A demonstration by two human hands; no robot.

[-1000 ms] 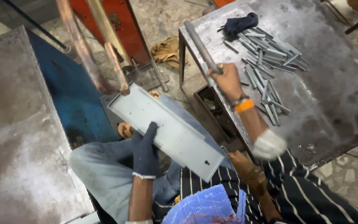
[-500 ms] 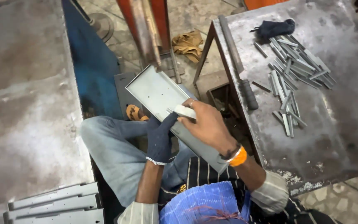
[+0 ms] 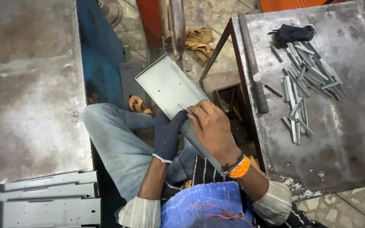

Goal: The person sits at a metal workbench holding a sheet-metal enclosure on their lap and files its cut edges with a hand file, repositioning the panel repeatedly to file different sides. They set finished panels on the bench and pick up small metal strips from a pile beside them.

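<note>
A long grey sheet-metal panel (image 3: pixel 165 86) with small holes and folded edges lies tilted across my lap. My left hand (image 3: pixel 168 134), in a dark blue knit glove, grips the panel's near side from below. My bare right hand (image 3: pixel 212 126), with a ring and an orange wristband, rests on top of the panel. Its fingertips pinch a small flat metal strip (image 3: pixel 183 107) against the panel's inner face. The panel's near end is hidden under my right hand and forearm.
On the steel table (image 3: pixel 351 139) at the right lie several loose metal strips (image 3: pixel 303 84), a dark glove (image 3: pixel 293 32) and a long tool with a dark handle (image 3: pixel 258 95). More grey panels (image 3: pixel 49 200) are stacked at the lower left on a worn metal bench (image 3: pixel 26 84).
My right hand left the right table and came down onto the panel with a small strip. The panel has swung closer to my body, and the view has shifted.
</note>
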